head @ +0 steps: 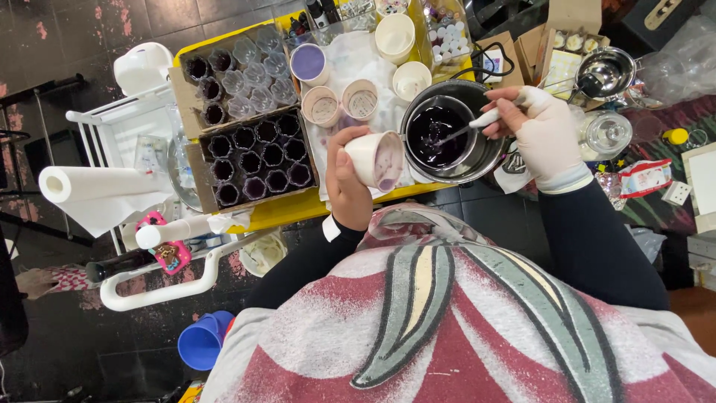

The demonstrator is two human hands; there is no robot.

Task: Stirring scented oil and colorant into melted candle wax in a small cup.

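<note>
Black sleeves, a white glove (548,138), red-and-grey patterned apron.

The left hand (349,183) is gripping a white paper cup (374,158), tipping it toward a metal pot (477,160) holding dark purple liquid (435,130). The gloved right hand (543,134) is holding a spoon (477,123) whose tip is dipping into that liquid. Beside them on the yellow table (291,210), a cardboard tray (195,168) is holding small glasses (257,157) filled dark purple.
</note>
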